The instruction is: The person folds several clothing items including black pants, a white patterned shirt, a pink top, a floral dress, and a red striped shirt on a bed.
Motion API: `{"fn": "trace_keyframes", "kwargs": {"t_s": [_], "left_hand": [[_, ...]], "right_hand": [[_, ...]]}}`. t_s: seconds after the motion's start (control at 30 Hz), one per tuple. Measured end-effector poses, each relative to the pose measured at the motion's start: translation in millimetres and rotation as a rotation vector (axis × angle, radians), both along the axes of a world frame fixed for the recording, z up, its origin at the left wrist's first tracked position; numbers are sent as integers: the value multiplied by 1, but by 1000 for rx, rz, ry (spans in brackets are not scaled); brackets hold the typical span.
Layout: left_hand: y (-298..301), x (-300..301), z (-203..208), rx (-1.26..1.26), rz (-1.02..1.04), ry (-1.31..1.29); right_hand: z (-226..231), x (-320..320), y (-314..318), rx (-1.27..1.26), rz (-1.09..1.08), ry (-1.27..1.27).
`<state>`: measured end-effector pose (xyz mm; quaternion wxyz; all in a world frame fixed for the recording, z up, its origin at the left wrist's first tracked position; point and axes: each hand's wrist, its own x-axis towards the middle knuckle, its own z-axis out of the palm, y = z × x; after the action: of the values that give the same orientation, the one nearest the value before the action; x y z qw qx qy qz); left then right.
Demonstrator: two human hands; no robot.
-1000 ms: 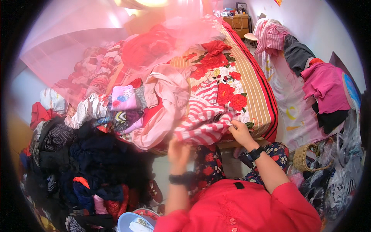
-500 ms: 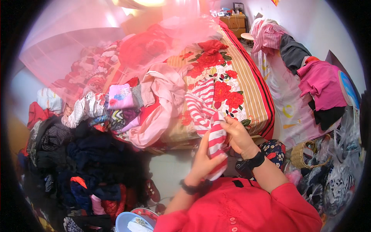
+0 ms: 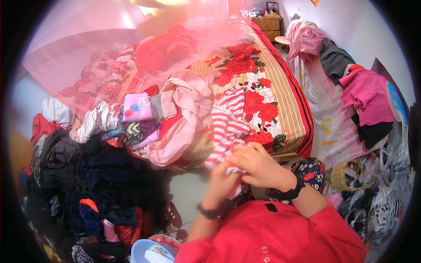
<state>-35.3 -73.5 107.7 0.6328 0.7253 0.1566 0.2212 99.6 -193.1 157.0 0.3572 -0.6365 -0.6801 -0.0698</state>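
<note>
A red-and-white striped garment [image 3: 229,120] lies partly on the bed, and its near end hangs over the edge into my hands. My left hand [image 3: 225,176] grips the gathered cloth from below, its thumb against the fabric. Over the top of the same bunch, my right hand [image 3: 256,162] is closed, with its fingers bent across toward the left hand. The two hands touch or nearly touch, and the cloth between them is mostly hidden. Beside the striped garment, a pale pink cloth [image 3: 186,105] lies crumpled on the bed.
The bed [image 3: 289,114] has a flowered, striped cover. Folded clothes [image 3: 137,108] sit at its left, under pink netting [image 3: 96,57]. Dark clothes [image 3: 109,175] are heaped at left. A blue basin [image 3: 142,249] stands near my left arm; a wicker basket [image 3: 340,175] and plastic bags [image 3: 381,206] are at right.
My right hand has moved left and down over the left hand. The striped garment's near end, earlier stretched out between the hands, is now bunched up inside them.
</note>
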Motion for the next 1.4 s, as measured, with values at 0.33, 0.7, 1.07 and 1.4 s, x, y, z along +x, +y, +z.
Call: {"fn": "trace_keyframes", "kwargs": {"t_s": [0.33,0.7,1.07,1.4], "left_hand": [[-11,12,-4,-360,-198,-64],[-23,84,-121,-90,-224,-13],[51,61,-52,-79,351,-258],[131,0,215,1205,544,-386]], "right_hand": [[7,23,0,-50,-272,335],[56,38,-5,248,-250,724],[94,83,-38,454,-300,905],[184,151,-90,499,-234,623]]}}
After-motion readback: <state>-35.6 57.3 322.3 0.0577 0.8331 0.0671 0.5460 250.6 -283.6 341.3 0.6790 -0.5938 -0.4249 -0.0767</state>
